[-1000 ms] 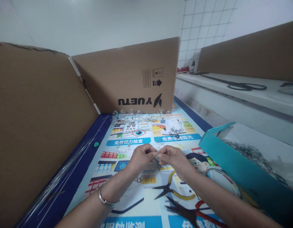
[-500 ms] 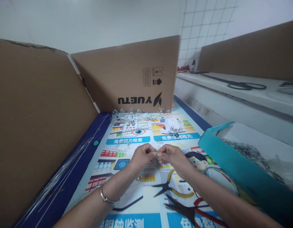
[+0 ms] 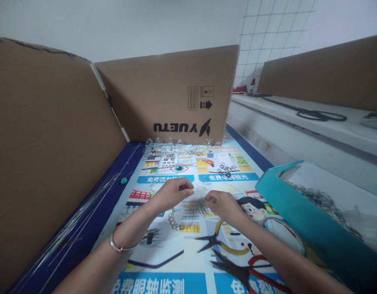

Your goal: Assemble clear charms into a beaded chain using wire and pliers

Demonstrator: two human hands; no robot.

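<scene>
1. Fine wire strands point(image 3: 201, 207): located just beyond the yellow-handled pliers point(image 3: 220, 244) and slightly to their left, fanned beside the right hand. From where I stand, I cannot tell whether they hang from that hand or rest on the printed mat point(image 3: 195, 255).
2. Right hand point(image 3: 221, 204): directly beyond the pliers, thumb and forefinger curled inward. I cannot tell whether the fingertips meet or clamp a strand.
3. Left hand point(image 3: 174, 192): beyond and left of the pliers, apart from the right hand, fingers bent toward the thumb. Closure and contents cannot be told.
4. Beaded ring point(image 3: 173, 223): left of the pliers, just beside the left forearm.
5. Teal box point(image 3: 298, 212): right of the pliers, containing tangled metal pieces point(image 3: 321, 200).
6. Step in hand, as I judge it: bare-fingered handling of fine wire, pliers unused.
7. Next move: would call for a light, exact fingertip pinch, without snagging neighbouring strands.
</scene>
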